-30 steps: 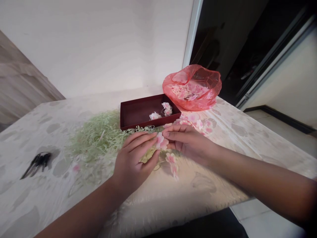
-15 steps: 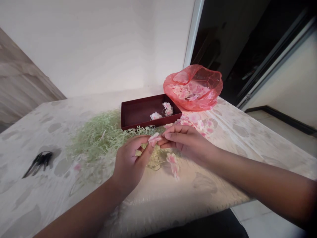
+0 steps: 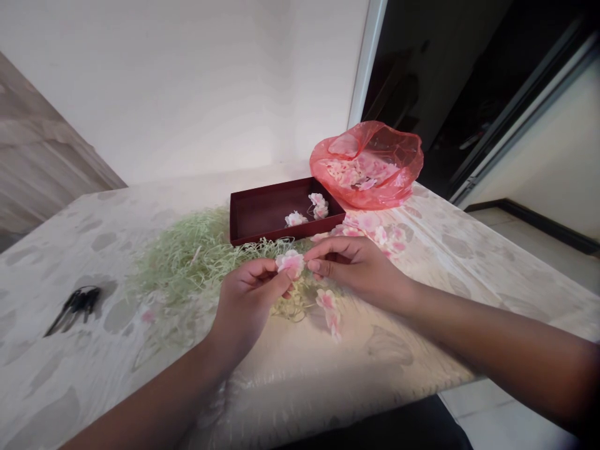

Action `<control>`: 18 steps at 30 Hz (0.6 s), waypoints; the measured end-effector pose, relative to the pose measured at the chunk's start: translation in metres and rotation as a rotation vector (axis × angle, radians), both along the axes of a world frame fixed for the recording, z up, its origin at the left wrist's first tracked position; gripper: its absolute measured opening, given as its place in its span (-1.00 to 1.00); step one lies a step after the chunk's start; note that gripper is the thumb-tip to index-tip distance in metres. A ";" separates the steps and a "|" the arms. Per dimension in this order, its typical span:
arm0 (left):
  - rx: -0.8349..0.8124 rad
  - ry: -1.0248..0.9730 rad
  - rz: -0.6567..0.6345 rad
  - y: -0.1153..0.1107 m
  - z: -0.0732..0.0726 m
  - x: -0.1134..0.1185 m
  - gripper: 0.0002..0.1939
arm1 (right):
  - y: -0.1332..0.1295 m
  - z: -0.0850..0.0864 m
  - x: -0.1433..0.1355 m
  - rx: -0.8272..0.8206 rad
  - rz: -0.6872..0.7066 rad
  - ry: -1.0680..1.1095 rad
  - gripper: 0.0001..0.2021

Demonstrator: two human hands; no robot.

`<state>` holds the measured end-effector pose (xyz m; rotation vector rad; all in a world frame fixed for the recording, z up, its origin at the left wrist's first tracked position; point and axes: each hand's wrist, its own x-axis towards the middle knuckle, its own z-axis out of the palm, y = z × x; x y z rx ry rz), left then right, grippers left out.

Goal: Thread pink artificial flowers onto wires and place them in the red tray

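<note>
Between the thumb and fingers of my left hand (image 3: pixel 250 300) is a pink and white artificial flower (image 3: pixel 290 262), its petals facing up. My right hand (image 3: pixel 351 262) is closed in a pinch at the flower's right edge; what its fingertips grip is too small to make out. Just beyond the hands stands a dark red open box (image 3: pixel 262 215) with a few similar flowers (image 3: pixel 296 219) inside, at its right end. Pale green shredded paper (image 3: pixel 192 250) lies heaped left of the box and under my hands. More pink blossoms (image 3: pixel 329 306) rest on the table near my right wrist.
A red translucent plastic bag (image 3: pixel 407 156) full of pink flowers stands open behind the box's right end. Loose blossoms (image 3: pixel 379 234) lie in front of it. A bunch of keys (image 3: pixel 79 303) is at the left on the patterned tablecloth (image 3: pixel 375 369). A wall backs the table.
The flower in my left hand has turned, so its face shows more fully. My right fingers have shifted slightly and stay pinched at its edge. The box and bag are unmoved.
</note>
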<state>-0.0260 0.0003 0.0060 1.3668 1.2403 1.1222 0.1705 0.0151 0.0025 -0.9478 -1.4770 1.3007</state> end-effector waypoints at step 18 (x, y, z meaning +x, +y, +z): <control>-0.073 -0.008 -0.078 -0.002 0.002 0.001 -0.72 | -0.001 0.001 0.002 0.176 0.085 0.036 -0.96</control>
